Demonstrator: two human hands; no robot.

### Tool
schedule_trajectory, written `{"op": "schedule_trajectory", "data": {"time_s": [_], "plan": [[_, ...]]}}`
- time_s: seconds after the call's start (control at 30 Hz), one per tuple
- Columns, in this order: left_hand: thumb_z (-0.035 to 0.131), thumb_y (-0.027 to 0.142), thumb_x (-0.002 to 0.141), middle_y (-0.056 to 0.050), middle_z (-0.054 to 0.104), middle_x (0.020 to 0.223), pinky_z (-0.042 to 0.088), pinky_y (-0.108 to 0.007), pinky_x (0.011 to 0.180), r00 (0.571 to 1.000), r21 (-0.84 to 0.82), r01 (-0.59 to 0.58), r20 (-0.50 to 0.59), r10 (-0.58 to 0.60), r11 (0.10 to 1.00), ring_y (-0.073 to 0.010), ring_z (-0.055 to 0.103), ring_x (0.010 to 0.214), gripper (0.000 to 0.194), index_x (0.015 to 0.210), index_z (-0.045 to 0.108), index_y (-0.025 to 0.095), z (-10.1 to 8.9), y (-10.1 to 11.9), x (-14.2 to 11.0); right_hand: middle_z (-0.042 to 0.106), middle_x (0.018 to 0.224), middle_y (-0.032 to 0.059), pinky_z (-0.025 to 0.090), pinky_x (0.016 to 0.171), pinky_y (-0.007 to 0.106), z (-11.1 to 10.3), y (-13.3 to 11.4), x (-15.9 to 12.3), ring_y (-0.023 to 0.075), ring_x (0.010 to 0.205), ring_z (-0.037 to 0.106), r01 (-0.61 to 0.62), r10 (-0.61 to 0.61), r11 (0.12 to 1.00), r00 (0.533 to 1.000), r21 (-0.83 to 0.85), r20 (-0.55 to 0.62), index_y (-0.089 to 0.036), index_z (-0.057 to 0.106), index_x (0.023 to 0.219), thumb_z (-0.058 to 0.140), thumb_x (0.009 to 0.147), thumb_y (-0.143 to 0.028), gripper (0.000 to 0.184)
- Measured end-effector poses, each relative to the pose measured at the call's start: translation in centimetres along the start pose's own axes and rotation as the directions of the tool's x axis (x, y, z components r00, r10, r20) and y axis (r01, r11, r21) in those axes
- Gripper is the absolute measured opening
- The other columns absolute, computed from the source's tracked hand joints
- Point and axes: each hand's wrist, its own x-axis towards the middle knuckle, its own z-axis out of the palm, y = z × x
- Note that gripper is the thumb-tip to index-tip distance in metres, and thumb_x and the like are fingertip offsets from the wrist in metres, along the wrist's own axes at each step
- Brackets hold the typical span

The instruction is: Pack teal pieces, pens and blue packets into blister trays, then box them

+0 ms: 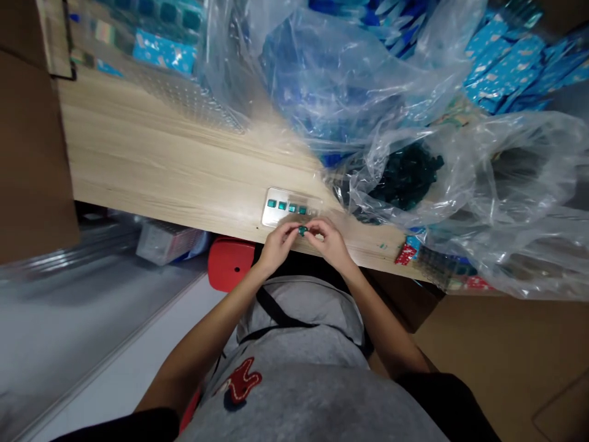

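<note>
My left hand (278, 244) and my right hand (327, 240) meet at the near edge of the wooden table (151, 166). Both pinch one small green piece (302, 230) between their fingertips. Just beyond my hands lies a clear plastic tray (288, 205) with a row of several green pieces seated in its pockets. A clear plastic bag (405, 178) to the right holds a heap of dark green pieces.
Big clear bags of blue packets (331, 80) fill the back of the table. Blue printed cards (506, 67) are piled at the far right. A red stool (230, 261) shows under the table edge. A cardboard box (32, 153) stands at the left.
</note>
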Motion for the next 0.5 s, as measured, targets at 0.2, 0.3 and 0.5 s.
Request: {"op": "schedule_trajectory", "data": {"time_s": [0.2, 0.3, 0.5], "plan": [[0.049, 0.023, 0.093, -0.013, 0.064, 0.108, 0.044, -0.045, 0.095, 0.998, 0.266, -0.059, 0.041, 0.050, 0.962, -0.0256, 0.056, 0.108, 0.019, 0.102, 0.064, 0.016, 0.6, -2.2, 0.4, 0.063, 0.105, 0.0128, 0.046, 0.097, 0.043, 0.4, 1.8, 1.4, 0.0240, 0.105, 0.057, -0.060, 0.047, 0.987, 0.995, -0.147, -0.092, -0.019, 0.061, 0.092, 0.052, 0.086, -0.012, 0.013], [0.051, 0.021, 0.091, -0.013, 0.063, 0.106, 0.043, -0.046, 0.094, 0.988, 0.352, -0.118, 0.137, 0.073, 0.929, -0.0270, 0.054, 0.107, 0.017, 0.099, 0.065, 0.016, 0.4, -2.8, 0.3, 0.064, 0.104, 0.0132, 0.044, 0.101, 0.044, 0.9, 2.0, 2.7, 0.0253, 0.106, 0.057, -0.074, 0.063, 0.983, 0.996, -0.166, -0.067, -0.017, 0.063, 0.087, 0.054, 0.083, -0.008, 0.014], [0.046, 0.012, 0.090, -0.014, 0.063, 0.104, 0.043, -0.043, 0.096, 0.937, 0.415, -0.248, 0.333, 0.108, 0.875, -0.0267, 0.054, 0.105, 0.018, 0.093, 0.063, 0.014, -0.4, -2.6, 1.8, 0.064, 0.103, 0.0099, 0.043, 0.103, 0.043, 1.3, 2.1, 3.3, 0.0243, 0.107, 0.057, -0.126, 0.113, 0.985, 0.987, -0.115, -0.112, -0.019, 0.066, 0.085, 0.058, 0.079, -0.005, 0.017]]}}
